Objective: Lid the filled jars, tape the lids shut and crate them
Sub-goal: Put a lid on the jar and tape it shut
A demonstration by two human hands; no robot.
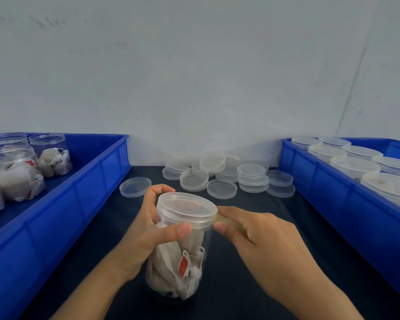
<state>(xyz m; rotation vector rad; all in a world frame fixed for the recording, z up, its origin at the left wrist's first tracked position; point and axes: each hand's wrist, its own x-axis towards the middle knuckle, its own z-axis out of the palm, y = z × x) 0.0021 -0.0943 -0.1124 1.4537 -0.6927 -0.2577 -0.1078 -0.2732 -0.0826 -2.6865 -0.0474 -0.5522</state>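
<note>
Item 1: clear jar (178,262), lower centre of the frame, standing upright on the dark table (252,285). It is packed with tea bags (169,269) bearing red tags. A clear lid (187,210) is seated on its mouth.

Item 2: left hand (148,229), curled round the jar just below the lid, thumb laid across the near side, fingers wrapped behind.

Item 3: right hand (261,239), just right of the lid. A strip of yellowish tape (226,221) is pinched between thumb and forefinger, and its end is held against the lid's right edge. The remaining fingers are hidden behind the hand; their position cannot be told.

Item 4: loose clear lids (229,179), piled and stacked at centre frame on the table, by the wall (194,65). One single lid (135,187) is set apart to the left of the pile.

Item 5: blue crate (56,204), left of frame, holding open filled jars (12,172) without lids at its upper left.

Item 6: second blue crate (333,192), right of frame, holding lidded jars (356,165) in rows.
</note>
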